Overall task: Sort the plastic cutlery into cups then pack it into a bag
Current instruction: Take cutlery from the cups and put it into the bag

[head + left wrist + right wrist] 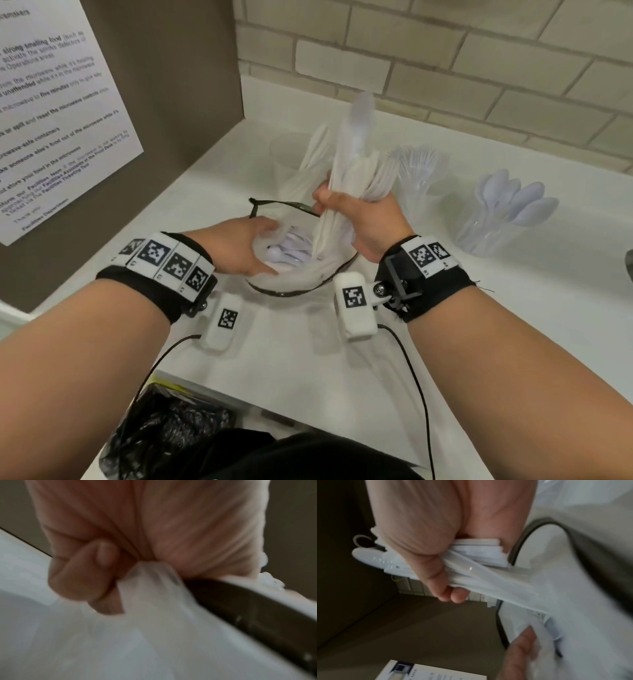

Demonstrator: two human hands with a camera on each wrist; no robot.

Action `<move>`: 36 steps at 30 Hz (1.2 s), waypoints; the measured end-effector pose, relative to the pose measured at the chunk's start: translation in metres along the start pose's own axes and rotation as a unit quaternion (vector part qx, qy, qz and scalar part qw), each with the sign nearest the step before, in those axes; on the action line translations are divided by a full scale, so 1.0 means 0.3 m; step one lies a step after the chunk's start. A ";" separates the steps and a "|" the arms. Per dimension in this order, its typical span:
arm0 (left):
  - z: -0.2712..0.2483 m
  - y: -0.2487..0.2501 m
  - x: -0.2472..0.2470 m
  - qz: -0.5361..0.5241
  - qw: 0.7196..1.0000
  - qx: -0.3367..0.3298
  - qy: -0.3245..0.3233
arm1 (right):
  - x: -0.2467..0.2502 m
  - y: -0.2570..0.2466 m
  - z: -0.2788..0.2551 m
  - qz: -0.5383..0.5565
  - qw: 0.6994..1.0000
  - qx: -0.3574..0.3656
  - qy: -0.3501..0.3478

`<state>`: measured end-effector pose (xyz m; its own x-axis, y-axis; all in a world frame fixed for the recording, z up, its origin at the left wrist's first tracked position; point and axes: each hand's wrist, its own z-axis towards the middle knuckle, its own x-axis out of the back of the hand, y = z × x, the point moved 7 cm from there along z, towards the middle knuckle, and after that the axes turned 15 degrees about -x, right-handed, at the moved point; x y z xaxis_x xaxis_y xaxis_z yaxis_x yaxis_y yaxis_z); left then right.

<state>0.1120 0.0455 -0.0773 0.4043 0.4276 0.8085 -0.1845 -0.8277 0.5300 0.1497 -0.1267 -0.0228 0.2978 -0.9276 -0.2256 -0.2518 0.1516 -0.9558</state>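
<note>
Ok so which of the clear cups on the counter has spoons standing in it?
The cup farthest right, beside the right hand: rounded spoon bowls fan out of it. The next one left holds pronged forks.

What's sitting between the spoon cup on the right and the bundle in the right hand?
In the head view, a clear cup of forks stands between the spoon cup and the bundle gripped by the right hand.

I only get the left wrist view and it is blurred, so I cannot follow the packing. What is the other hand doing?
Observer: The right hand grips a bundle of white plastic cutlery, lower ends in the clear plastic bag.
Operator: Anything in there already?
Observer: Yes, white plastic spoons lie inside.
Operator: Cups left?
Observer: Two clear plastic cups, one with forks, one with spoons, stand to the right.
</note>
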 end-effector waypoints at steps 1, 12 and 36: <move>0.000 -0.001 -0.010 0.023 1.000 0.010 -0.002 | 0.001 -0.016 0.002 0.048 0.999 0.002 0.002; -0.178 -0.165 0.195 0.059 0.960 0.261 0.088 | -0.056 -0.137 -0.021 -0.004 0.997 0.050 0.066; 0.013 0.309 -0.010 -0.823 0.567 -0.025 0.034 | -0.142 -0.208 -0.094 0.002 0.996 0.092 -0.017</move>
<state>0.0970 -0.0340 -0.0316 0.0318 0.6198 -0.7842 0.3666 0.7227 0.5860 0.1267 -0.1064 0.0517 0.3291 -0.9152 -0.2327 -0.0813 0.2180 -0.9726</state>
